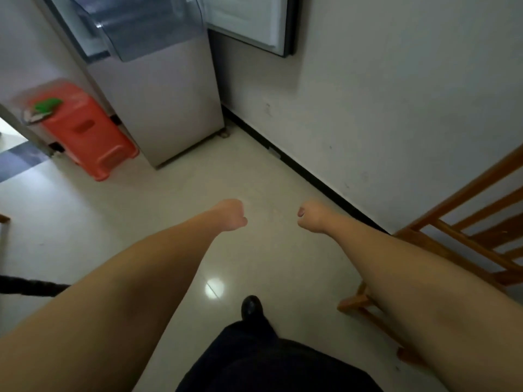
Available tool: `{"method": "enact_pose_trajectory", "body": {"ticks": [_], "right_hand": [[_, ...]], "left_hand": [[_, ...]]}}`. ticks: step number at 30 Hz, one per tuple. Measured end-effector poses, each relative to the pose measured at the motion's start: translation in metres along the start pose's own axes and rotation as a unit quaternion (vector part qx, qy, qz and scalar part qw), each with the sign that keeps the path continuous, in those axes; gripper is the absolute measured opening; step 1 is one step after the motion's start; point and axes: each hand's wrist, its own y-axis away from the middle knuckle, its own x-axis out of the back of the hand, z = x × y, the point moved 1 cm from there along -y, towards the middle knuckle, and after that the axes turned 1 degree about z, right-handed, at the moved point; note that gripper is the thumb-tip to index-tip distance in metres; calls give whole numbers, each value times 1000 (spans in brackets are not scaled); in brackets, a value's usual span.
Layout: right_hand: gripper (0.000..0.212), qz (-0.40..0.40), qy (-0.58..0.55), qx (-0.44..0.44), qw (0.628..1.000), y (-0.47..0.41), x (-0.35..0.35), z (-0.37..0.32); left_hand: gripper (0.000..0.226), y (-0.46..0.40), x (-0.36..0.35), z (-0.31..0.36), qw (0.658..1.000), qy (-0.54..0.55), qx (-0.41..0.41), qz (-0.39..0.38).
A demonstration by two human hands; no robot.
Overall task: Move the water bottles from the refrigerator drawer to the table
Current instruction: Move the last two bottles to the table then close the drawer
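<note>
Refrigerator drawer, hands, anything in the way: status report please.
Left hand, right hand: fingers curled, holding nothing. Refrigerator drawer pulled out ahead; no bottles visible. Bare floor between; orange stool off left.

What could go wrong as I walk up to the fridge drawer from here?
The refrigerator drawer juts out with the door open beside it, so you might bump either. The wooden chair sits close by your right arm and could snag it. The glossy floor may be slippery. Both hands, left hand and right hand, are curled and empty.
</note>
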Motion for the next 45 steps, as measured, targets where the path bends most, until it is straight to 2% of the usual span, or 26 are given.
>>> {"method": "enact_pose_trajectory", "body": {"ticks": [1,4,6,9,13,15,17,21,23,29,34,38,41,43,45], "right_hand": [[34,0,-1,-5,1000,-12,11,-6],[22,9,-12,-6,1000,-44,44,-20],[31,15,-10,-4,1000,-66,61,-28],[24,3,7,15,1000,-104,82,-42],[34,-11,14,44,999,-162,108,-66],[25,-18,32,63,997,-193,123,-77],[33,-17,45,68,997,-228,140,-86],[32,-11,49,92,994,-297,188,-92],[25,-14,43,93,995,-322,213,-95],[33,-6,38,112,993,-391,263,-112],[32,-14,45,142,989,-453,297,-153],[26,-5,26,170,985,-506,325,-193],[24,6,17,185,983,-541,345,-223],[27,14,-1,178,984,-563,361,-249],[22,10,-37,160,986,-587,375,-275]], "left_hand": [[36,-13,12,-7,1000,2,2,0],[36,-49,46,-28,1000,18,11,16],[37,-67,64,-39,999,32,21,27],[36,-90,84,-55,997,50,39,33],[32,-128,105,-82,994,71,70,33],[32,-148,122,-93,992,77,89,38],[32,-174,141,-104,988,94,112,45],[32,-231,184,-116,980,112,147,75],[32,-252,201,-117,977,114,159,83],[32,-307,242,-131,971,126,177,97],[16,-355,281,-168,963,141,193,125],[23,-394,315,-211,956,156,204,141],[16,-419,341,-245,953,167,202,153],[15,-434,363,-270,946,202,204,152],[17,-446,382,-296,921,284,218,153]]}}
